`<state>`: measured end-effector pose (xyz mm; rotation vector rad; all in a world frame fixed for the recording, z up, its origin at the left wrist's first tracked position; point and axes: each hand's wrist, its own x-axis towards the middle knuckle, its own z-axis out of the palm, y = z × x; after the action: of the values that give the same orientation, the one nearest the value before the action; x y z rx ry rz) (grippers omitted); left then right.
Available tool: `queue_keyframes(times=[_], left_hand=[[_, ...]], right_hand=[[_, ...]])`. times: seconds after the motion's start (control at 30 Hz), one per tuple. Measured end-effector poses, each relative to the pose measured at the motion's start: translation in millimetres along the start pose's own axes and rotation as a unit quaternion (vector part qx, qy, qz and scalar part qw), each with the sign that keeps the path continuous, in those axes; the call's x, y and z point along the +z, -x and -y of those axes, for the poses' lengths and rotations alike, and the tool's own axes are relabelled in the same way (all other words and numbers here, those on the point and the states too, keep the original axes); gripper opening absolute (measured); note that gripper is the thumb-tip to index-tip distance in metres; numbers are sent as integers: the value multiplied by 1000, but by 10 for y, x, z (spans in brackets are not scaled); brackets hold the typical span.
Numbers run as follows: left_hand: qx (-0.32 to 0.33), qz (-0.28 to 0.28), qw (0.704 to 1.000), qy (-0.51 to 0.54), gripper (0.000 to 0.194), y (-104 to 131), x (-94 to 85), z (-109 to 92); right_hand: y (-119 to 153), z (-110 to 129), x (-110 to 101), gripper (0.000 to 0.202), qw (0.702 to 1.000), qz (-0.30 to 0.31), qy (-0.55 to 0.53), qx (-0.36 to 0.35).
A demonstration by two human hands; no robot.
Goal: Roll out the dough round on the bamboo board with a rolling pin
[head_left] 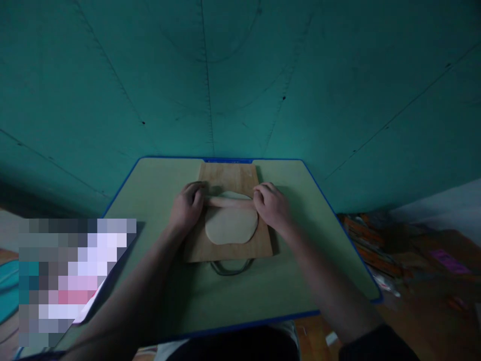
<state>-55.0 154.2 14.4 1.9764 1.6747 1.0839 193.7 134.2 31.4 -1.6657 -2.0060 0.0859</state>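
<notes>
A flat, rounded sheet of dough (pixel 231 226) lies on a wooden board (pixel 228 173). Across its far part rests a wooden rolling pin (pixel 230 202), set roughly level from left to right. My left hand (pixel 188 204) is closed round the pin's left end, beside the dough's left edge. The right end is in the grip of my right hand (pixel 271 203), whose fingers are curled over it. Both ends of the pin are hidden by my hands. A looped handle (pixel 232 271) sticks out from the board's near edge.
The board lies on a pale green table (pixel 296 281) with a blue rim. Behind it rises a green wall (pixel 240 75). A pixelated item covers the table's left side. Piled clutter (pixel 376 245) is on the floor to the right.
</notes>
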Motion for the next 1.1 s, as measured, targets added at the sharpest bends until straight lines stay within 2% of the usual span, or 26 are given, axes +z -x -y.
queue_keyframes(times=[0.17,0.63,0.83,1.1], left_hand=[[28,-47,998,28,35,9,-7,0],[-48,-23,998,39,33,28,-54,-109],[-54,-17,997,47,33,60,-58,-141],[-67,-30,995,61,32,69,-62,-158]], right_hand=[[40,-7,8,28,1000,-10,-3,-2],[60,0,0,28,998,-32,-51,-13],[65,-22,10,32,995,-55,-87,-10],[34,-64,6,23,987,-52,-154,-20]])
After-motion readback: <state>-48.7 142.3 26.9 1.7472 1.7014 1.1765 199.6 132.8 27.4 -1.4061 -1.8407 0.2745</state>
